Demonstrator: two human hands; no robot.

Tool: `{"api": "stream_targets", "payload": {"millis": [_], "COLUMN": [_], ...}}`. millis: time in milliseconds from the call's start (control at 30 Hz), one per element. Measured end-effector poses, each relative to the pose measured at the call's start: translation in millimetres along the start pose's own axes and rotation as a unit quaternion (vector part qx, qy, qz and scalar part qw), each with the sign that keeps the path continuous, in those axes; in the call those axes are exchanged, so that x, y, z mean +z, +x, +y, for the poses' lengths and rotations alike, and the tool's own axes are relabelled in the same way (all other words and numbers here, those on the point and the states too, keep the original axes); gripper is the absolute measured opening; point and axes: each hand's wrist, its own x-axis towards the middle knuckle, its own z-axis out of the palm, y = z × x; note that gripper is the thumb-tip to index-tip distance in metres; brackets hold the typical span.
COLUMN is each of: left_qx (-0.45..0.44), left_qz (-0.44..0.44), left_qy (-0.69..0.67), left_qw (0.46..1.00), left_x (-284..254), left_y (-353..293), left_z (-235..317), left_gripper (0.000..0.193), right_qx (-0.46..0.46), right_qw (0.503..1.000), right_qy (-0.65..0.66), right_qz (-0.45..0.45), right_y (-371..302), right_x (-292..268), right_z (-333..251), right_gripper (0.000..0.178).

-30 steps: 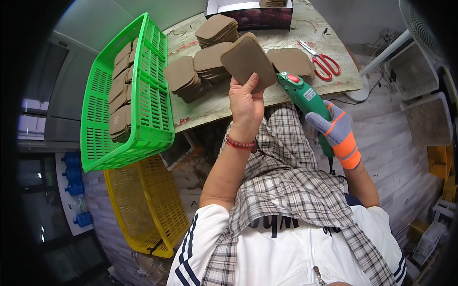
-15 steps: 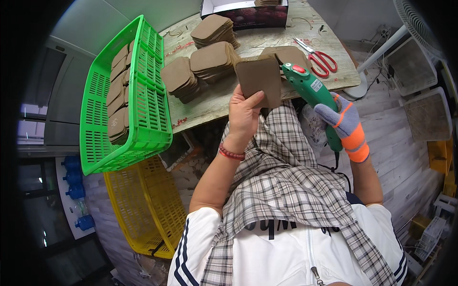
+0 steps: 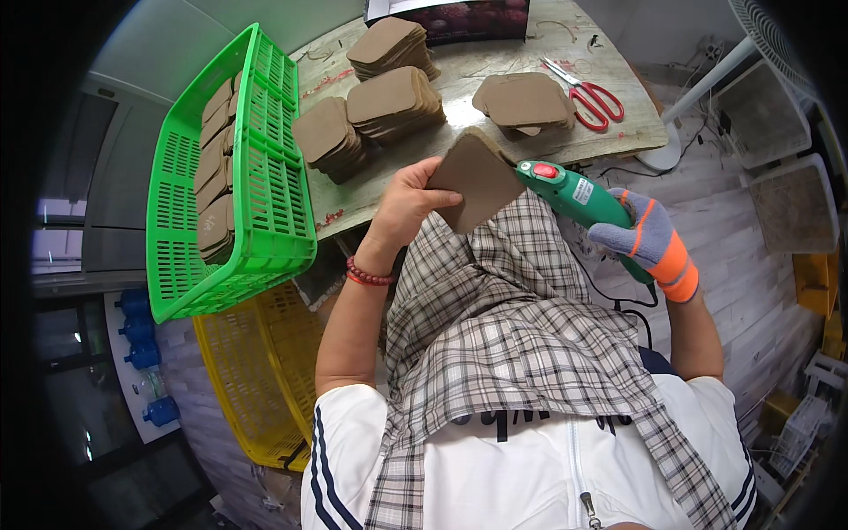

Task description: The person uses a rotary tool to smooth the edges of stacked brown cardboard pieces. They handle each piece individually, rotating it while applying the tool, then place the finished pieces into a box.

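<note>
My bare left hand grips a flat brown pad with rounded corners by its left side, thumb on top, above my lap. In a grey and orange glove, my right hand is wrapped round a green corded power tool with a red switch. The tool's tip is at the pad's right edge; whether it touches cannot be made out. Just beyond, a low pile of similar pads lies on the worn table. Three taller stacks stand to its left: a front one, a middle one and a back one.
Red-handled scissors lie by the table's right edge. On the left stands a green plastic crate with more pads, above a yellow crate. A dark box sits at the back. The tool's cord hangs beside my lap.
The pad has come down toward my lap and turned so a corner points up. My left hand moved left and lower. The tool has tilted flatter, its tip lower, at the pad's right edge.
</note>
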Motion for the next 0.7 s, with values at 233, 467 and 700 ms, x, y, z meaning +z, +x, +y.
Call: {"api": "stream_targets", "payload": {"millis": [233, 467, 700], "left_qx": [-0.09, -0.038, 0.062], "left_qz": [0.001, 0.019, 0.16], "left_qy": [0.028, 0.23, 0.06], "left_qw": [0.996, 0.972, 0.983], "left_x": [10, 2, -8], "left_y": [-7, -15, -22], "left_z": [-4, 20, 19], "left_gripper": [0.037, 0.031, 0.023], "right_qx": [-0.013, -0.003, 0.032], "right_qw": [1.0, 0.999, 0.997], "right_qy": [0.022, 0.021, 0.024], "right_qz": [0.0, -0.028, -0.06], "right_y": [10, 13, 11], "right_x": [14, 13, 12], "right_z": [0, 2, 5], "right_gripper": [0.044, 0.04, 0.04]}}
